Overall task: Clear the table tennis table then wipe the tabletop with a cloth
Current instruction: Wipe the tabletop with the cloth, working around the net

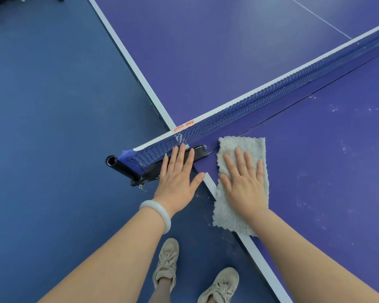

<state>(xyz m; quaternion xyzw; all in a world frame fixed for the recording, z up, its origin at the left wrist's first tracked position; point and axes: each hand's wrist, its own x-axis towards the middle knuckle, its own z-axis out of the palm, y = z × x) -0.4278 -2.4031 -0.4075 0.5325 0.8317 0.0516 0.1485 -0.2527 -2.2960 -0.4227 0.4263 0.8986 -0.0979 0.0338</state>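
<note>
The right hand [243, 184] lay flat, fingers straight, pressing the fluffy grey cloth [241, 143] onto the tabletop [315, 149] at lower centre. The left hand [177, 178] rested flat on the net clamp [199, 152], grasping nothing. The cloth overlapped the table's edge, so a leftward stroke might drag it off or snag the net [271, 95]. No container showed.

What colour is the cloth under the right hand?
Pale grey-white, fluffy cloth; the head view shows it.
</note>
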